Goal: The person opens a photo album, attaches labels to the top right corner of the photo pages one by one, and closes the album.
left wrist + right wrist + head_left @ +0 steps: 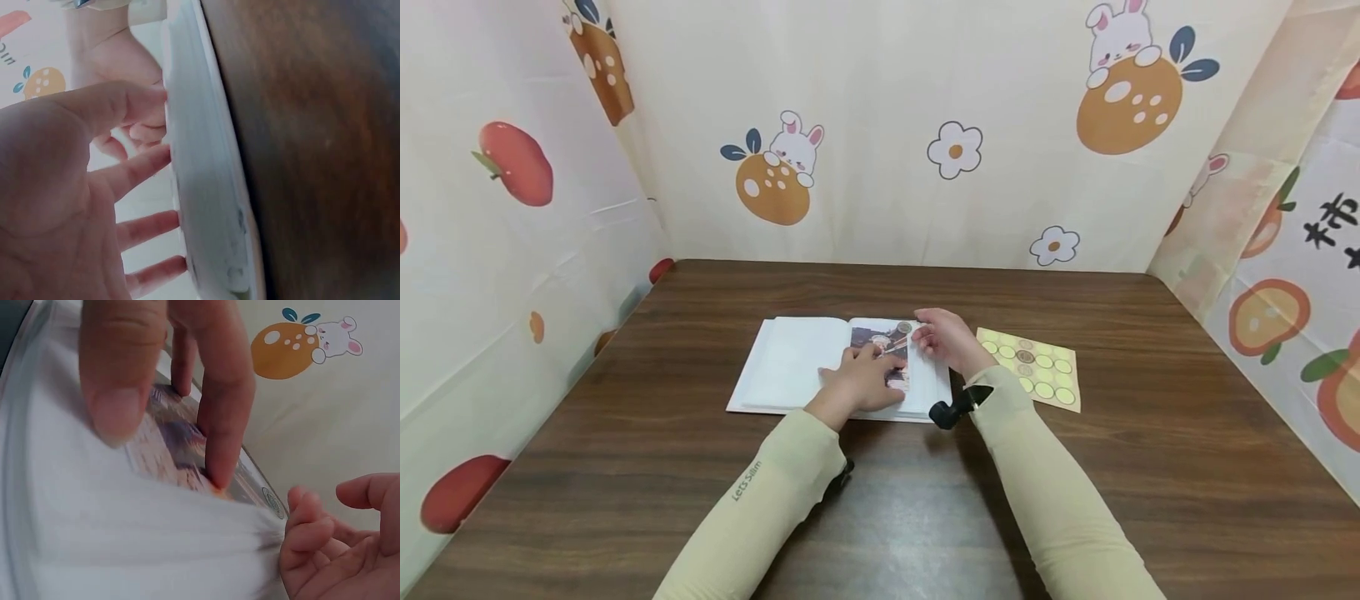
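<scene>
An open album with white pages lies on the table, a printed picture on its right page. My left hand rests on that page with spread fingertips pressing the picture. A round sticker sits at the picture's upper right corner. Just beside it is my right hand, its fingers loosely bent at the page's outer edge and the thumb held apart. In the right wrist view the page looks wrinkled near these fingers. To the right lies a yellow sheet of round stickers.
The brown wooden table extends around the album. Behind it hangs a cream curtain printed with rabbits, fruit and flowers, with similar cloth at both sides. A black wrist device is strapped by the right sleeve.
</scene>
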Demonstrator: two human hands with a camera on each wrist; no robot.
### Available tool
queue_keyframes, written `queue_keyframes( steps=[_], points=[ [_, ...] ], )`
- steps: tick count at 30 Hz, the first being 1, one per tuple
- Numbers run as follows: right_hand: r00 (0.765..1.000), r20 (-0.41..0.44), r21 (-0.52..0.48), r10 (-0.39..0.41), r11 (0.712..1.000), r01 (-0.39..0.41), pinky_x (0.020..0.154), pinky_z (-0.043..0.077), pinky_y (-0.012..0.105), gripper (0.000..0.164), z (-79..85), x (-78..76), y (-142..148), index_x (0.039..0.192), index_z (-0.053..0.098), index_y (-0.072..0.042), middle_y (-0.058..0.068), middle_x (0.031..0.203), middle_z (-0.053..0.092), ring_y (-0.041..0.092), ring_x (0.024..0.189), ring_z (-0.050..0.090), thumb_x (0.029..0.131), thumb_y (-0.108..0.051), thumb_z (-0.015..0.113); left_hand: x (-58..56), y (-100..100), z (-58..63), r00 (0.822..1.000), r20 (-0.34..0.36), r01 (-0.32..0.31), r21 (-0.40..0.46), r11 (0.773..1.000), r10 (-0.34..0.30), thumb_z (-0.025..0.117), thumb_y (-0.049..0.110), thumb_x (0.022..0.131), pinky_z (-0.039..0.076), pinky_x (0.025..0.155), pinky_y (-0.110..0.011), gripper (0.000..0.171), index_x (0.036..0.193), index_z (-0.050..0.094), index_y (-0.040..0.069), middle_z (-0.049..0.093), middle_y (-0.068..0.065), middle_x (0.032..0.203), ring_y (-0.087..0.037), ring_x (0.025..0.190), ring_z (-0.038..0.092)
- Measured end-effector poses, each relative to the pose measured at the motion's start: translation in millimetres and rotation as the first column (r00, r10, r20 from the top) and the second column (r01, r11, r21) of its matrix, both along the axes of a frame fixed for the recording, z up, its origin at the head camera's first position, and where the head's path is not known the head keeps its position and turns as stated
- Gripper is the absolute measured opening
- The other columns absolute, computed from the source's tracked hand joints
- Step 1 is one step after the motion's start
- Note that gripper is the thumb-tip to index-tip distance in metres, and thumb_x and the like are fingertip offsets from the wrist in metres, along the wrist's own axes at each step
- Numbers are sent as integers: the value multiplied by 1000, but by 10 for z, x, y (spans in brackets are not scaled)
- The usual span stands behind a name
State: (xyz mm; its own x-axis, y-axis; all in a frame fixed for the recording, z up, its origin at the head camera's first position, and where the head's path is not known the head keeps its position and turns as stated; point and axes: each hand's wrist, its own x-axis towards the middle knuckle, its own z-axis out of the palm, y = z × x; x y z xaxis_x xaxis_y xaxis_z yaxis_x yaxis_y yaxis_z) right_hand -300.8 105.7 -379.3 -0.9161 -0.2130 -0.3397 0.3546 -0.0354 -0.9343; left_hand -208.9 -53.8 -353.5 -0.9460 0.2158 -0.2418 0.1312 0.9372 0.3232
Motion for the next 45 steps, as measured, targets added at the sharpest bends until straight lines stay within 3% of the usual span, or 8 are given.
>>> queue_keyframes(
  steps=[3, 7, 11, 15, 22, 26, 37, 45],
  points=[
    [996, -89, 109, -29, 993, 38, 54, 42, 19, 39, 11, 12, 31, 132, 45, 2, 7, 77, 56, 10, 58, 50, 98, -17, 46, 10, 33, -37, 999, -30, -25, 1, 1000, 25, 62, 57, 79, 15, 90, -76, 58, 131, 52, 34, 33, -7, 144, -36, 130, 24],
    [981, -195, 300, -3, 952, 63, 72, 49, 27, 37, 32, 54, 73, 128, 50, 1, 15, 101, 60, 18, 78, 57, 96, -17, 49, 32, 89, -73, 996, -66, -64, -35, 997, 62, 62, 72, 68, 15, 90, -76, 85, 137, 45, 26, 33, -8, 143, -36, 129, 25],
    [954, -276, 495, 115, 868, 39, 92, 42, 41, 41, 48, 116, 122, 131, 49, -3, 17, 126, 52, 28, 108, 52, 94, -19, 54, 47, 130, -89, 993, -87, -87, -85, 993, 79, 62, 75, 64, 17, 90, -75, 102, 144, 35, 17, 32, -9, 143, -36, 130, 24],
    [910, -320, 643, 263, 766, 5, 102, 30, 46, 50, 50, 171, 169, 137, 42, -3, 18, 137, 44, 33, 127, 37, 93, -21, 57, 47, 149, -86, 994, -77, -84, -98, 992, 77, 62, 74, 66, 18, 90, -75, 100, 145, 35, 19, 30, -9, 145, -36, 130, 23],
    [813, -353, 760, 463, 649, -40, 108, 18, 47, 57, 6, 209, 185, 138, 36, 7, 24, 142, 35, 39, 134, 24, 91, -16, 59, 53, 136, -72, 996, -63, -72, -104, 992, 66, 59, 73, 70, 18, 91, -74, 94, 145, 34, 21, 28, -8, 147, -37, 132, 21],
    [795, -311, 806, 520, 587, -69, 109, 12, 47, 58, -28, 209, 204, 138, 33, 9, 27, 142, 32, 41, 135, 17, 92, -16, 57, 61, 130, -68, 996, -61, -65, -98, 993, 59, 57, 71, 73, 18, 91, -74, 91, 145, 34, 21, 26, -8, 148, -37, 133, 19],
    [816, -292, 815, 499, 577, -61, 109, 14, 47, 56, -66, 260, 221, 140, 33, 6, 24, 143, 33, 39, 136, 18, 95, -20, 53, 69, 42, -70, 997, -74, -29, -40, 999, 26, 61, 59, 79, 16, 92, -73, 79, 143, 39, 18, 28, -12, 148, -39, 134, 19],
    [829, -295, 808, 475, 587, -48, 109, 14, 46, 57, -106, 264, 226, 141, 33, 3, 22, 145, 32, 38, 136, 18, 95, -23, 53, 139, -31, -8, 990, -142, -14, 72, 997, 24, 61, 42, 82, 17, 94, -72, 60, 135, 50, 17, 40, -13, 141, -38, 129, 33]
  ],
)
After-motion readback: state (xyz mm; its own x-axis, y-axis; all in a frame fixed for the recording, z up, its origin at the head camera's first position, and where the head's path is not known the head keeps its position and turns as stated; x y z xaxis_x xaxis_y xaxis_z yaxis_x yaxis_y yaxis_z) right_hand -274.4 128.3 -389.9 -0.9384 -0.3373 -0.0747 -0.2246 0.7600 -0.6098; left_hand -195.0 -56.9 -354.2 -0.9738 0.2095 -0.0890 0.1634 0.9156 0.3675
